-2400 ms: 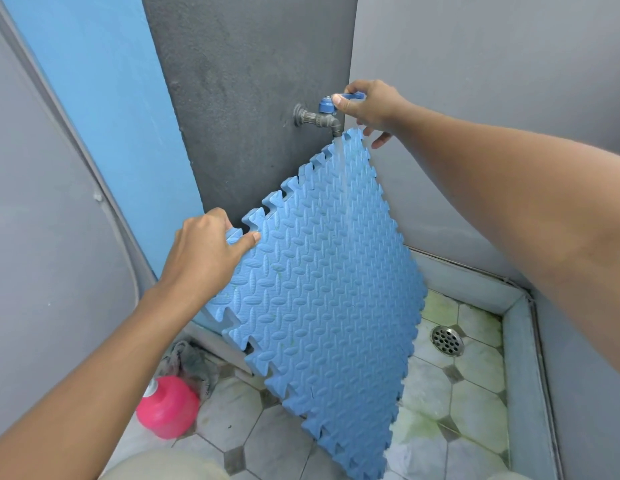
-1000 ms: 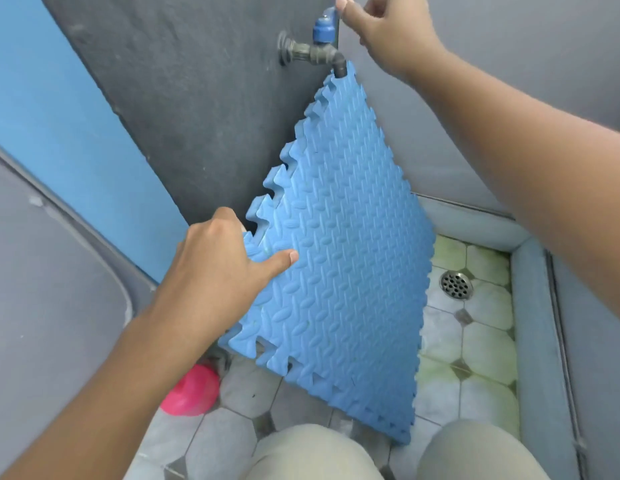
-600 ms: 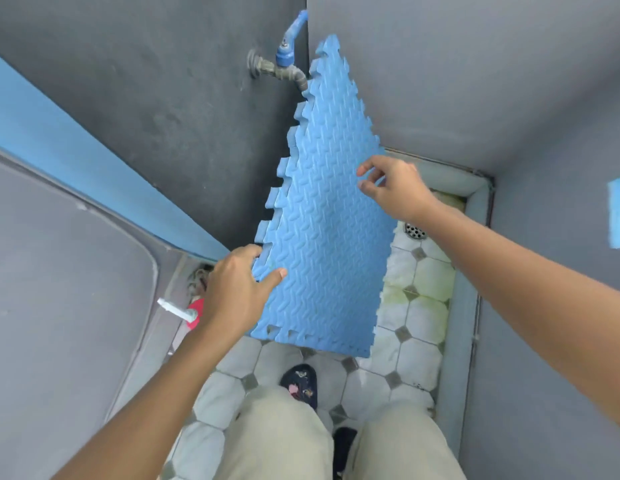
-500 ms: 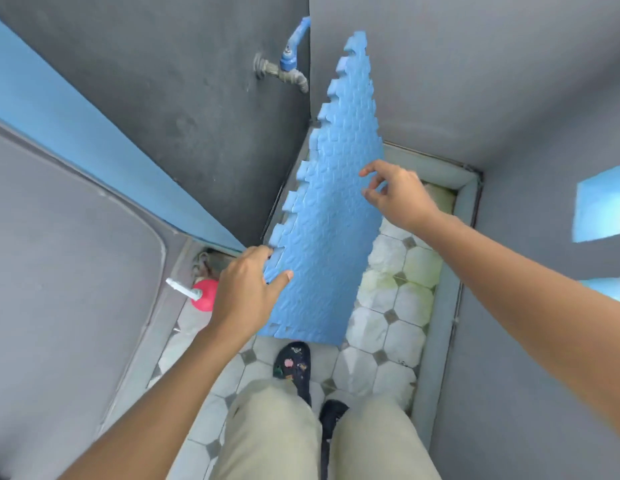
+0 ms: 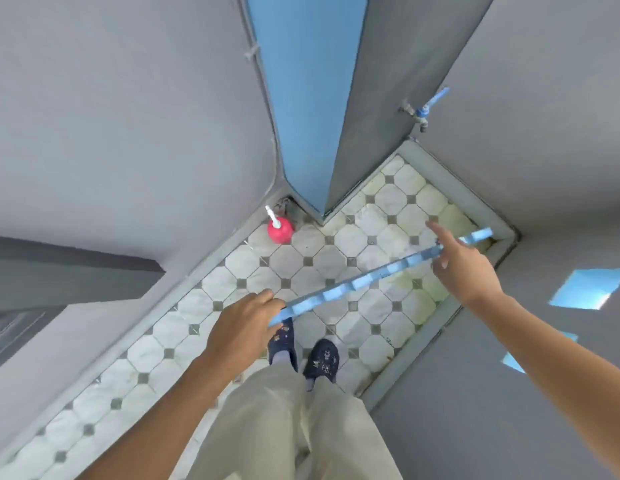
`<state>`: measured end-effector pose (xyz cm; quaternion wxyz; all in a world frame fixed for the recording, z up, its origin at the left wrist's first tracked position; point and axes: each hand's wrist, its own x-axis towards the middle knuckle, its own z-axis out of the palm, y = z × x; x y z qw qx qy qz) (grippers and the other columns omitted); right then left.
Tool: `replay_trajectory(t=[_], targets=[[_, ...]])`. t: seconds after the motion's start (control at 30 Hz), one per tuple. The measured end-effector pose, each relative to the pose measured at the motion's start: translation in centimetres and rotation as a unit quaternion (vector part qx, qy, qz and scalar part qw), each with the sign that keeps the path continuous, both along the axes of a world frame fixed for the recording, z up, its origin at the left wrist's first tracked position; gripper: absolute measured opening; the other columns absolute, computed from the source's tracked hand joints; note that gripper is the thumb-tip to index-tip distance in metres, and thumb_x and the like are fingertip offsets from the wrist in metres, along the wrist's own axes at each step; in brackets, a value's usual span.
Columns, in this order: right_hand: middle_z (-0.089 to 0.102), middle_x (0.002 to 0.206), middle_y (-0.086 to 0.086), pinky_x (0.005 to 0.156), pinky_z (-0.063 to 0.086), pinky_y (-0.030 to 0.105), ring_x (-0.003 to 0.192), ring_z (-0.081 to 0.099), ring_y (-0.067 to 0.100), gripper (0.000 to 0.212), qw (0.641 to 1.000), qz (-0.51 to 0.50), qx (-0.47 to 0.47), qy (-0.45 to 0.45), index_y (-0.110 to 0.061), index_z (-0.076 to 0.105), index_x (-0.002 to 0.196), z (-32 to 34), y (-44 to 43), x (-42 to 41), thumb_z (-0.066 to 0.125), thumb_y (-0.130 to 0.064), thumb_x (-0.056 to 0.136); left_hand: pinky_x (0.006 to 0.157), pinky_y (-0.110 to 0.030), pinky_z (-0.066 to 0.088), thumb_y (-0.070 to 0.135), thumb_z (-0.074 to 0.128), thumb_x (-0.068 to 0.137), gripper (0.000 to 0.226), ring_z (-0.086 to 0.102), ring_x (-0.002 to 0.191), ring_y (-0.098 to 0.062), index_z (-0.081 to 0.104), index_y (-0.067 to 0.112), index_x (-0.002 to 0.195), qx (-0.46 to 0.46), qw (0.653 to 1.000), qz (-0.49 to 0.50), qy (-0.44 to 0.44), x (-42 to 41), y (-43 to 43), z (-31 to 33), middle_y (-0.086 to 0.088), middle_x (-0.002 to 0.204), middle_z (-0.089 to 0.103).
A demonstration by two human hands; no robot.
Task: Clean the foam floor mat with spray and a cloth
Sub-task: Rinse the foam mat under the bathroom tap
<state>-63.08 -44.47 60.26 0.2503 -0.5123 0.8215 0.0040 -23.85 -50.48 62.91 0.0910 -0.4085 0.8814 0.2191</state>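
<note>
I see the blue foam mat (image 5: 364,280) edge-on, a thin toothed strip that runs from lower left to upper right above the tiled floor. My left hand (image 5: 242,332) grips its near end. My right hand (image 5: 457,263) is at its far end with the fingers spread, the mat's edge passing between them. A pink spray bottle (image 5: 280,229) with a white nozzle stands on the floor in the corner by the blue door frame. A dark cloth (image 5: 284,204) lies bunched just behind the bottle, mostly hidden.
A tap with a blue handle (image 5: 424,110) sticks out of the grey wall at the upper right. Grey walls close in on both sides of the narrow tiled floor (image 5: 301,261). My feet in dark slippers (image 5: 303,355) stand below the mat.
My right hand left the tap and took the mat's far edge. The mat came away from the tap and now shows edge-on. My view has swung down toward the floor.
</note>
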Motion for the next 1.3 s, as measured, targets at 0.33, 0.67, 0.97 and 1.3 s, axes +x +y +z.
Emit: replay_trajectory(t=[0.33,0.67,0.97,1.3], targets=[[0.068,0.106,-0.002,0.072,0.053,0.033,0.087,0.068,0.022,0.029,0.946,0.315,0.079,0.018,-0.032,0.071,0.116,-0.3,-5.0,21.6,0.067,-0.025,0.089,0.049,-0.021,0.050,0.016,0.097,0.053,0.042,0.065,0.063,-0.012,0.073,0.029,0.085,-0.017,0.961,0.277,-0.003,22.3,15.8,2.2,0.011,0.078,0.061],[0.061,0.084,-0.007,0.051,0.039,0.028,0.070,0.061,0.019,0.021,0.761,0.642,0.081,-0.046,-0.031,0.076,0.103,-0.6,0.3,53.1,0.071,-0.019,0.086,0.061,-0.033,0.050,0.019,0.086,0.067,0.036,0.070,0.078,-0.021,0.075,0.030,0.099,0.038,0.715,0.695,-0.066,33.9,44.9,-1.9,0.013,0.090,0.068],[0.045,0.073,-0.008,0.043,0.020,0.026,0.062,0.048,0.019,0.020,0.594,0.799,0.092,0.006,-0.025,0.054,0.071,-0.7,9.4,68.6,0.060,-0.016,0.088,0.063,-0.037,0.043,0.003,0.084,0.074,0.033,0.065,0.077,-0.028,0.072,0.025,0.096,0.088,0.510,0.852,-0.077,32.4,57.0,-5.5,0.006,0.087,0.064],[0.054,0.063,0.003,0.046,0.035,0.028,0.058,0.055,0.024,0.022,0.529,0.837,0.118,0.076,-0.019,0.058,0.062,-6.3,12.7,80.8,0.057,-0.006,0.079,0.071,-0.036,0.044,0.016,0.075,0.088,0.024,0.068,0.096,-0.031,0.075,0.020,0.111,0.149,0.426,0.892,0.033,34.4,59.3,-11.6,0.001,0.105,0.070]])
